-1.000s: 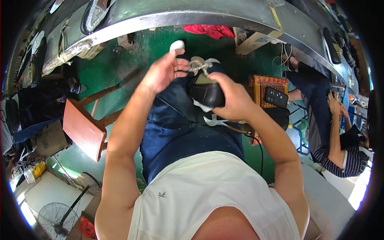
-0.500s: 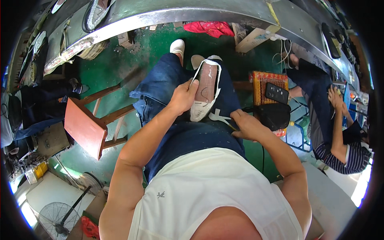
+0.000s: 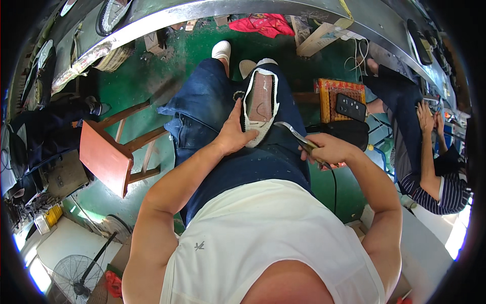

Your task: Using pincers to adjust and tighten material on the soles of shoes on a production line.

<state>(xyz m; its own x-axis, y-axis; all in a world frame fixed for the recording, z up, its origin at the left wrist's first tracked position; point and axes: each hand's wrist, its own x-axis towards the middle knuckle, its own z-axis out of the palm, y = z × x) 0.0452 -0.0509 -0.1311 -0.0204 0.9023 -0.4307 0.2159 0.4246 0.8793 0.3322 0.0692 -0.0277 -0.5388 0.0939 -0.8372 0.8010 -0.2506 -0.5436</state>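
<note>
An unfinished shoe upper (image 3: 261, 104) with a white rim and a brownish inner sole board lies upside down along my thigh, toe end toward me. My left hand (image 3: 234, 133) grips it near the toe, index finger stretched along its side and thumb across the lower end. A pair of metal pliers (image 3: 297, 135) with a curved jaw is in my right hand (image 3: 328, 148), fingers wrapped round the handles. The pliers' tip points at the shoe's right edge, a small gap away from it.
A metal-edged workbench (image 3: 202, 11) crosses the far side, with shoes on it. To my left stands a reddish wooden stool (image 3: 106, 157). At my right, a beaded seat (image 3: 328, 109) bears a black phone-like device (image 3: 351, 107) and a black pouch (image 3: 349, 134). A co-worker (image 3: 430, 187) sits farther right.
My right hand has risen with the pliers, which have turned so the jaw points at the shoe. My left hand has slid down toward the toe, its fingers spread more along the side.
</note>
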